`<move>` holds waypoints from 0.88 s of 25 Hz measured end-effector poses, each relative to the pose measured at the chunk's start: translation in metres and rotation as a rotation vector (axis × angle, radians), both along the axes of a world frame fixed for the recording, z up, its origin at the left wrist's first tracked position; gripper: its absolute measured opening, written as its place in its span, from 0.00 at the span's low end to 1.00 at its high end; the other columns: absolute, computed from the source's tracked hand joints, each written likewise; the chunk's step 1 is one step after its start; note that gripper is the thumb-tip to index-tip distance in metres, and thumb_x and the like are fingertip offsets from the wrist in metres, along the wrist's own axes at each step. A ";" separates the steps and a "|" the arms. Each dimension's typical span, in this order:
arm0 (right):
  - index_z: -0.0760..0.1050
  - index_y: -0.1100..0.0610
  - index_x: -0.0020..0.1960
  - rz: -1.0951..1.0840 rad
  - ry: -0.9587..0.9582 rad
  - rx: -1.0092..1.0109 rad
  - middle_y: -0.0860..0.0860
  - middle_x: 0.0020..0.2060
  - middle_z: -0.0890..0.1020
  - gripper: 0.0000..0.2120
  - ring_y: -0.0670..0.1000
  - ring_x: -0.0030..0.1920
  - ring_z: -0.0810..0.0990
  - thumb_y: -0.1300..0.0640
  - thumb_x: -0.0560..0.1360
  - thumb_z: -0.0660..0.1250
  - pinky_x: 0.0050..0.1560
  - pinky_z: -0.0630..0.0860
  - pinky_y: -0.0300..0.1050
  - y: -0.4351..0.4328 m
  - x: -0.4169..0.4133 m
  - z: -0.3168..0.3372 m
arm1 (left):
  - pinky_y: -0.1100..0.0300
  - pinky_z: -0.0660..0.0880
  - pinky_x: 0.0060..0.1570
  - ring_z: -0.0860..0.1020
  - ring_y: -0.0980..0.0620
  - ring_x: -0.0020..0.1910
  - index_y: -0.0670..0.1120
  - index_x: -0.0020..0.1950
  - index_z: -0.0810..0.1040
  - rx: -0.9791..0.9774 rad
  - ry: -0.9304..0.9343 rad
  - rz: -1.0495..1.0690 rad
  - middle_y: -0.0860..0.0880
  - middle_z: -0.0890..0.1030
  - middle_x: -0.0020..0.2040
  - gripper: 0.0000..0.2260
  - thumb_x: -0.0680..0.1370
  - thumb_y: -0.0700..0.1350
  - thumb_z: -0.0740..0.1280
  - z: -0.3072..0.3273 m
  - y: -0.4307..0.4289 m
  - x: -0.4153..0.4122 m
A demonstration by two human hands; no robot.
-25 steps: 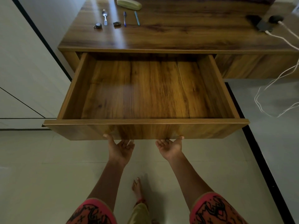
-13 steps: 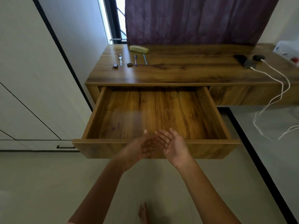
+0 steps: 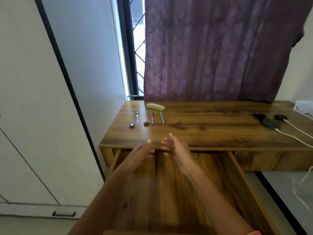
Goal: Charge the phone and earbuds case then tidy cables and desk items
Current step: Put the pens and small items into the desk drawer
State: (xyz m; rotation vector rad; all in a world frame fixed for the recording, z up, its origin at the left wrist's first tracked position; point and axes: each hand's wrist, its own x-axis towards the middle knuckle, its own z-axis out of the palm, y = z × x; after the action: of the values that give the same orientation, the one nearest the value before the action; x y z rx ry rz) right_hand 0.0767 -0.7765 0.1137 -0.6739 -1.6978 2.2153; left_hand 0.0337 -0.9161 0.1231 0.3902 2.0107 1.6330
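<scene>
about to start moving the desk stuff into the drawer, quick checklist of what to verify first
1. Drawer pulled open: ok.
2. Left hand and right hand free: ok, both open, holding nothing.
3. Blue pen, teal pen and spoon put away: not ok, they lie on the desk.
4. White cables reach the phone and earbuds case: ok; plugs fully seated: cannot tell.
5. Cables tidied: not ok, they trail off the desk edge.
</scene>
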 end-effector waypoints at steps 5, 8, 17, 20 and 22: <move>0.77 0.53 0.44 -0.075 -0.088 0.093 0.50 0.41 0.81 0.08 0.48 0.42 0.79 0.52 0.77 0.61 0.44 0.75 0.42 0.021 -0.065 -0.016 | 0.60 0.72 0.50 0.75 0.55 0.51 0.46 0.60 0.73 -0.125 0.130 0.096 0.48 0.77 0.55 0.16 0.78 0.54 0.59 -0.023 0.016 -0.080; 0.76 0.51 0.44 -0.107 -0.157 0.221 0.52 0.44 0.81 0.08 0.49 0.45 0.78 0.49 0.77 0.62 0.46 0.75 0.45 0.038 -0.101 -0.040 | 0.61 0.72 0.51 0.75 0.54 0.53 0.44 0.63 0.71 -0.235 0.285 0.121 0.47 0.76 0.59 0.18 0.78 0.52 0.60 -0.048 0.031 -0.120; 0.71 0.55 0.62 -0.040 -0.328 0.679 0.52 0.59 0.76 0.18 0.50 0.56 0.74 0.48 0.76 0.62 0.48 0.71 0.41 0.102 -0.239 -0.104 | 0.52 0.59 0.71 0.58 0.44 0.73 0.39 0.71 0.58 -0.619 0.621 0.276 0.41 0.61 0.73 0.30 0.76 0.51 0.64 -0.128 0.077 -0.243; 0.67 0.56 0.66 -0.023 -0.337 0.817 0.54 0.68 0.68 0.22 0.53 0.68 0.65 0.48 0.76 0.62 0.65 0.67 0.49 0.117 -0.284 -0.131 | 0.53 0.51 0.73 0.53 0.43 0.75 0.39 0.73 0.53 -0.673 0.647 0.358 0.41 0.57 0.75 0.33 0.75 0.51 0.65 -0.150 0.084 -0.284; 0.67 0.57 0.67 -0.069 -0.360 0.925 0.54 0.69 0.67 0.22 0.54 0.70 0.62 0.48 0.77 0.61 0.69 0.63 0.52 0.124 -0.303 -0.143 | 0.51 0.53 0.73 0.52 0.43 0.75 0.40 0.73 0.51 -0.658 0.615 0.385 0.41 0.55 0.75 0.35 0.75 0.52 0.65 -0.158 0.085 -0.303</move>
State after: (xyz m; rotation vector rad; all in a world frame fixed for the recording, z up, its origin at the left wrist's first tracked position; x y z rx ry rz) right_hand -0.2262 -0.6521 -0.0293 -0.8528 -2.5041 1.0577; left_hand -0.2690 -0.8314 -0.0345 0.2811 3.0906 0.9868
